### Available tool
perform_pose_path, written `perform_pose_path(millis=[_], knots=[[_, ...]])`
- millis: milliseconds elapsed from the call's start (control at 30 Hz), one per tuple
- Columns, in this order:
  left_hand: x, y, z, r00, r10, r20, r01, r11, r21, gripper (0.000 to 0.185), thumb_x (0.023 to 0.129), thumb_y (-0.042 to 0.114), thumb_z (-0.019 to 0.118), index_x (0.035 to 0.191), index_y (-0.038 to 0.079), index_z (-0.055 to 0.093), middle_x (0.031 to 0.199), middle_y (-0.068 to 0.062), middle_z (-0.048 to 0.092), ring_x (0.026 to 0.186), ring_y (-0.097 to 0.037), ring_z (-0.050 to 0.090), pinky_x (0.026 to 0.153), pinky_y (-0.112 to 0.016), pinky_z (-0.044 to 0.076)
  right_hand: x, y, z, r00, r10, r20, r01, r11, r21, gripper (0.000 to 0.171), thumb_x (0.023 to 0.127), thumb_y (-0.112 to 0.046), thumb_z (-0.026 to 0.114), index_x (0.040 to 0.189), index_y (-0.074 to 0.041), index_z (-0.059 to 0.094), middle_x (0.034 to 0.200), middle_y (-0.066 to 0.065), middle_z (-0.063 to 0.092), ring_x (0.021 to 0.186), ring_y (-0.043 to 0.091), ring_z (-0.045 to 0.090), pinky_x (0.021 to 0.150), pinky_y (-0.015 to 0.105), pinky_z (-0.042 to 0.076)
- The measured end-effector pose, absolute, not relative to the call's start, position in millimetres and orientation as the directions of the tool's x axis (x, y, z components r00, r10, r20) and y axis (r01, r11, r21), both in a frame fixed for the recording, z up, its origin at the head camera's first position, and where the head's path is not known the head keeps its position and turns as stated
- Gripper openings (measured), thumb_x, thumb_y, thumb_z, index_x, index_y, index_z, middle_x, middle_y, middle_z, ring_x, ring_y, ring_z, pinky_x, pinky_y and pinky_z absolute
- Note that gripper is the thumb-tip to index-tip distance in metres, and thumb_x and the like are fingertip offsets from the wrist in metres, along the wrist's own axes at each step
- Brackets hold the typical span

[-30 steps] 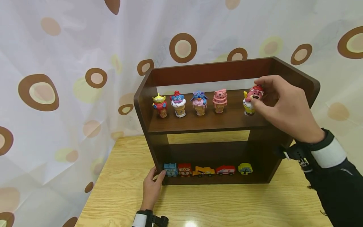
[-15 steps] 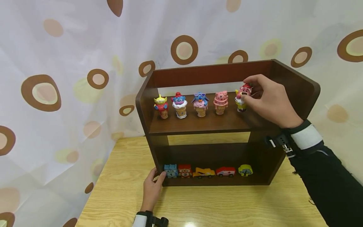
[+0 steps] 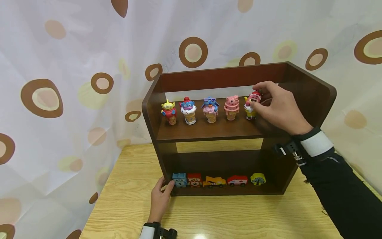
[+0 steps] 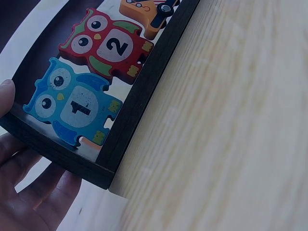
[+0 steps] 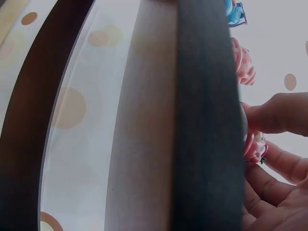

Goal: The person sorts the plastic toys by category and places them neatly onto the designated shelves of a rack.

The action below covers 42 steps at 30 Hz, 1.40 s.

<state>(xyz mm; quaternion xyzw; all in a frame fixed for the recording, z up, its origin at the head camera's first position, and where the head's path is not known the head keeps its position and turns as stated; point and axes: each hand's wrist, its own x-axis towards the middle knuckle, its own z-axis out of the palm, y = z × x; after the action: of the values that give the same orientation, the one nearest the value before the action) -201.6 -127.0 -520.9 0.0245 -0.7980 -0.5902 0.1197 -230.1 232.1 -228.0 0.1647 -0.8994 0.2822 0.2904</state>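
On the upper board of a dark brown shelf (image 3: 194,133), my right hand (image 3: 280,109) pinches a pink bear ice-cream figurine (image 3: 250,108) with a red top and yellow-and-white base. The figurine looks upright at the right end of a row. Left of it stand a pink ice-cream figurine (image 3: 231,108), a blue one with sunglasses (image 3: 210,110), a blue one with a red hat (image 3: 189,111) and a green-headed one (image 3: 169,113). My left hand (image 3: 160,200) grips the shelf's lower left side panel, thumb inside and fingers outside. In the right wrist view the shelf board hides the figurine's base.
Along the lower board stand a blue owl block (image 4: 72,103) marked 1, a red owl block (image 4: 108,45) marked 2, a yellow truck (image 3: 214,181), a red-and-white ambulance (image 3: 237,180) and a tree block (image 3: 258,179). A wooden table (image 3: 128,186) carries the shelf before a patterned curtain (image 3: 68,126).
My right hand has moved left along the upper board with the bear figurine, narrowing the gap to the pink ice-cream figurine. My left hand stays on the side panel.
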Motion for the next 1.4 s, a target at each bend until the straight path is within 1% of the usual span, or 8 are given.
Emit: perform_pose_path(millis=[33,100,233,800,967,1067,1133,1400], knots=[[-201.4,-127.0,-520.9,-0.97,-0.179,0.163,0.103,0.303,0.947,0.042,0.097,0.032,0.063,0.134,0.012,0.06,0.132,-0.012,0.065,0.125,-0.033,0.058,0.101,-0.051,0.052,-229.8,232.2,-228.4,-0.777,-0.134,0.615,-0.46,0.788,-0.41,0.044,0.089,-0.011,0.071,0.129,0.0,0.055,0.107,0.022,0.065,0.089,0.039,0.071,0.078,0.041,0.06],[-201.2,-127.1,-520.4,-0.97,-0.178,0.164,0.104,0.305,0.947,0.042,0.097,0.032,0.063,0.134,0.012,0.06,0.132,-0.012,0.065,0.125,-0.033,0.058,0.101,-0.051,0.052,-229.6,232.8,-228.7,-0.784,-0.133,0.606,-0.458,0.782,-0.422,0.045,0.089,-0.011,0.07,0.13,0.001,0.054,0.108,0.023,0.064,0.089,0.039,0.071,0.074,0.021,0.058],[-201.3,-127.4,-518.4,-0.97,-0.18,0.165,0.103,0.311,0.945,0.043,0.097,0.033,0.063,0.134,0.011,0.06,0.132,-0.013,0.064,0.125,-0.033,0.058,0.101,-0.051,0.052,-229.7,234.1,-228.5,-0.801,-0.127,0.585,-0.451,0.771,-0.45,0.048,0.09,-0.011,0.069,0.133,0.0,0.052,0.112,0.024,0.062,0.089,0.042,0.07,0.065,-0.002,0.036],[-199.4,-126.7,-518.7,-0.971,-0.178,0.16,0.096,0.324,0.941,0.045,0.098,0.034,0.062,0.136,0.01,0.058,0.134,-0.014,0.063,0.127,-0.035,0.057,0.103,-0.054,0.05,-226.9,235.9,-229.2,-0.809,-0.162,0.565,-0.457,0.778,-0.432,0.051,0.092,-0.012,0.066,0.138,-0.001,0.047,0.123,0.024,0.059,0.091,0.039,0.069,0.065,0.008,0.04],[-199.8,-127.0,-518.9,-0.972,-0.184,0.148,0.08,0.33,0.941,0.047,0.098,0.035,0.062,0.136,0.008,0.057,0.134,-0.015,0.063,0.126,-0.035,0.057,0.102,-0.054,0.05,-223.7,236.4,-227.8,-0.789,-0.184,0.586,-0.474,0.79,-0.39,0.054,0.091,-0.01,0.067,0.139,0.001,0.046,0.127,0.025,0.057,0.096,0.037,0.062,0.079,0.037,0.05],[-200.1,-127.0,-519.2,-0.972,-0.182,0.146,0.079,0.33,0.941,0.046,0.098,0.034,0.062,0.136,0.009,0.057,0.135,-0.014,0.063,0.127,-0.035,0.057,0.103,-0.053,0.05,-220.9,236.6,-226.9,-0.773,-0.191,0.605,-0.488,0.787,-0.376,0.055,0.089,-0.007,0.067,0.139,0.003,0.046,0.129,0.027,0.055,0.105,0.039,0.055,0.087,0.054,0.047],[-200.1,-127.2,-519.4,-0.973,-0.179,0.147,0.082,0.327,0.942,0.046,0.098,0.033,0.062,0.136,0.01,0.057,0.135,-0.014,0.062,0.127,-0.035,0.057,0.104,-0.053,0.05,-217.9,237.3,-226.2,-0.758,-0.186,0.625,-0.499,0.783,-0.372,0.055,0.088,-0.005,0.068,0.138,0.004,0.047,0.13,0.027,0.055,0.112,0.041,0.053,0.092,0.058,0.045],[-199.0,-127.2,-519.2,-0.973,-0.175,0.15,0.086,0.324,0.942,0.046,0.098,0.034,0.062,0.136,0.009,0.058,0.135,-0.014,0.063,0.127,-0.035,0.057,0.103,-0.053,0.05,-187.4,237.1,-221.4,-0.602,-0.168,0.781,-0.548,0.798,-0.251,0.049,0.083,0.002,0.068,0.131,0.003,0.057,0.125,0.023,0.061,0.106,0.036,0.052,0.083,0.036,0.039]])
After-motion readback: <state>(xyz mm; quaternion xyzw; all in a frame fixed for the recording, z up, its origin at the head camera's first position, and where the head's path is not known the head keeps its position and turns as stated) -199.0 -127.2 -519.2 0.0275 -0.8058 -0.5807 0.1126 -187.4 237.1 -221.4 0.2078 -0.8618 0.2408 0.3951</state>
